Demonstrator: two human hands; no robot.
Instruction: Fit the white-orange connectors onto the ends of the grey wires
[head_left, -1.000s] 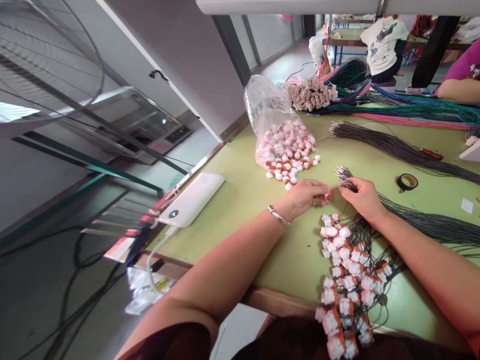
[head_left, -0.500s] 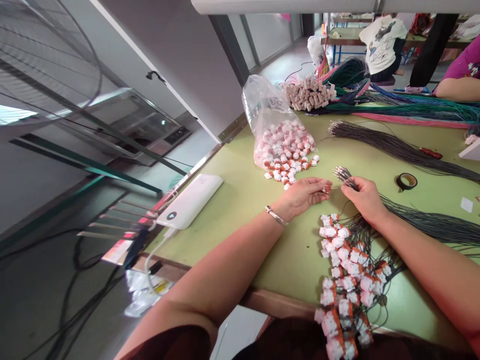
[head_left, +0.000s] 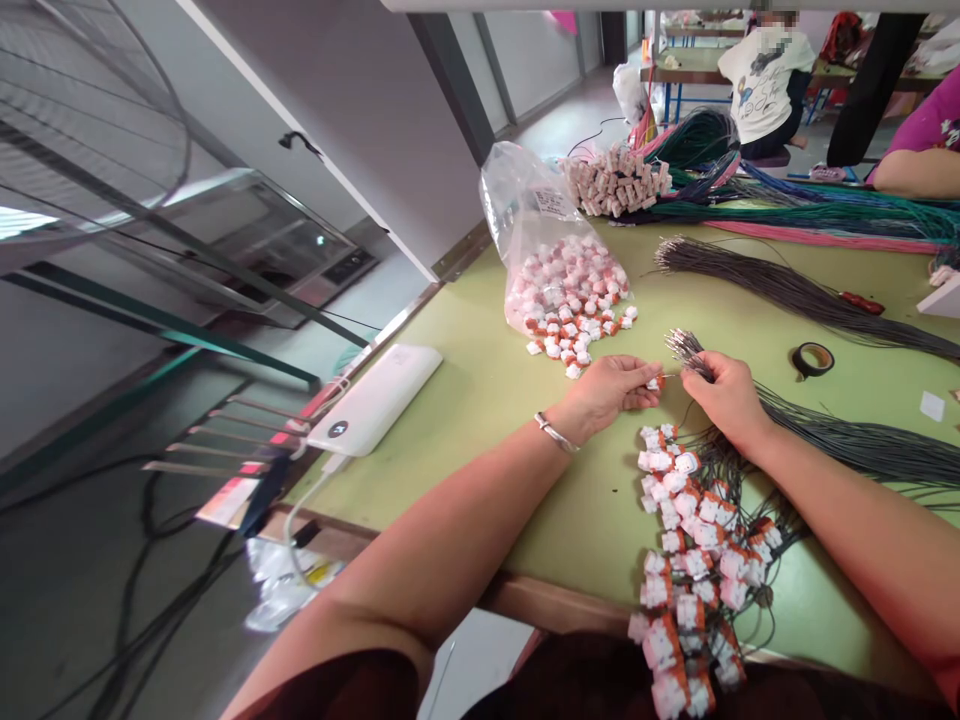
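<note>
Two hands meet at the middle right of the frame. Your left hand [head_left: 611,390] pinches a small white-and-red plastic connector [head_left: 655,382] between its fingertips, and your right hand [head_left: 724,395] is closed around a thin dark wire bundle [head_left: 847,445], with the bare metal wire tips [head_left: 681,347] fanning out just above your thumb. The connector sits right between both hands, touching the left fingertips and just beside the right ones.

Below your hands, toward the lower middle, lies a heap of finished connectors [head_left: 686,545], blocky little white housings with red parts, tangled with thin black leads. Above your left hand a crinkly clear plastic bag [head_left: 536,235] spills more loose connectors [head_left: 574,335] onto the matte green table [head_left: 480,400]. A smooth white rounded power bank [head_left: 375,400] rests at the table's left edge with a cable plugged in.

At the right there's a roll of black tape [head_left: 814,358] lying flat, and behind it another long dark wire bundle [head_left: 787,290]. Top right holds green and pink cable hanks [head_left: 810,215] and a block of pale stacked parts [head_left: 616,180]. Another person's arm [head_left: 911,175] rests on the far edge.
</note>
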